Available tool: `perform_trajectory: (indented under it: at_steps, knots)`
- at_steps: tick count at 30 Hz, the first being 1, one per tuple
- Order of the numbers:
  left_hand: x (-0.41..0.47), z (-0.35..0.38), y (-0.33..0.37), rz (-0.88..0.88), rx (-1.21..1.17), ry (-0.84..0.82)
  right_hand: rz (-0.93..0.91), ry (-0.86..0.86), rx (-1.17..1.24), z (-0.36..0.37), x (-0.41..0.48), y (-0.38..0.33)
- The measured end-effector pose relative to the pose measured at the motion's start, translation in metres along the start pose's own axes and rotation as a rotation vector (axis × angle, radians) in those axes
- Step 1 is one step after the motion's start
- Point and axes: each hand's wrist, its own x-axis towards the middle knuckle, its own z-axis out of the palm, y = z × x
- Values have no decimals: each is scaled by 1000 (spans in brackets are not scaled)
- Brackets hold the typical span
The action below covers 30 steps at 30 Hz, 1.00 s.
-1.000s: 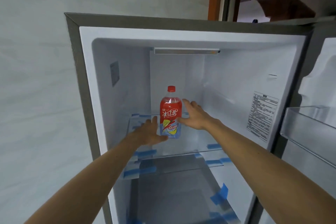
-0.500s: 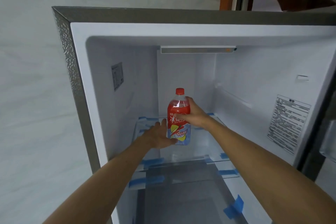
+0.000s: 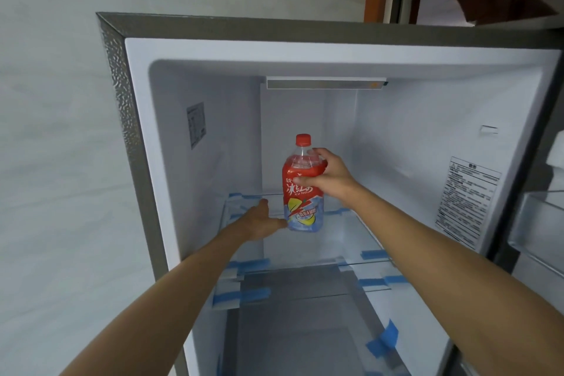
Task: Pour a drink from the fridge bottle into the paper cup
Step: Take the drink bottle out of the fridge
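Note:
An iced tea bottle point(image 3: 300, 192) with a red cap and a red, blue and yellow label is inside the open fridge, over the upper glass shelf point(image 3: 345, 235). My right hand point(image 3: 328, 175) is wrapped around its upper half from the right. My left hand point(image 3: 259, 221) lies beside and under the bottle's base on the left, its fingers touching the bottom edge. The bottle looks slightly raised off the shelf, but I cannot tell for sure. No paper cup is in view.
The fridge interior is white, with a light bar point(image 3: 325, 82) at the top. Blue tape strips point(image 3: 250, 264) hold the glass shelves. A door bin point(image 3: 537, 223) juts out at the right. A pale wall point(image 3: 52, 131) borders the fridge on the left.
My right hand has closed around the bottle's upper part, after lying open beside it. My left hand has slid to the bottle's base. The bottle has shifted slightly towards me.

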Motion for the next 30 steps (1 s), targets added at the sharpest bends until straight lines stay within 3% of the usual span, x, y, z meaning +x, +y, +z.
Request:
perform_trajectory:
  at_steps: [5, 12, 17, 30]
  knots:
    - [-30, -1, 14, -165, -686, -26, -10, -15, 39, -14, -27, -25]
    - [-50, 1, 20, -187, -1139, -110, -45, -44, 22, -8, -54, -48]
    - [-80, -3, 12, -217, -1298, -126, -39, -22, 47, -4, -81, -63]
    - [-185, -4, -16, -225, -1375, -197, 0, 17, 55, 16, -179, -102]
